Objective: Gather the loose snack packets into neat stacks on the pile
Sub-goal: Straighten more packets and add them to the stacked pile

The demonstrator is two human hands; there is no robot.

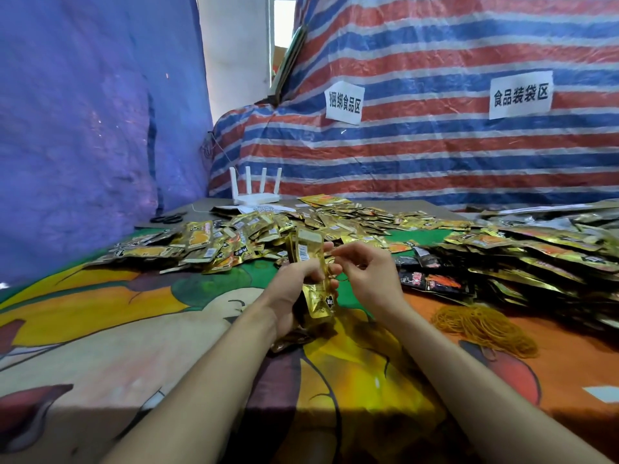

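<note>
Left hand [294, 291] grips a stack of gold snack packets [310, 259] upright, long axis near vertical. Right hand [366, 279], touching the stack's right edge, apparently pinches a rubber band [332, 264]. The loose packets [261, 234] lie directly ahead.

Packet pile [268, 236] behind both hands, rubber bands [485, 329] right, router [256, 195] beyond

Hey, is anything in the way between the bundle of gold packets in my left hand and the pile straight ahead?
Nothing visible. The left hand grips the bundle upright above the cloth, and the pile begins just beyond it. The black packets and the rubber band heap lie off to the right, outside that path.
</note>
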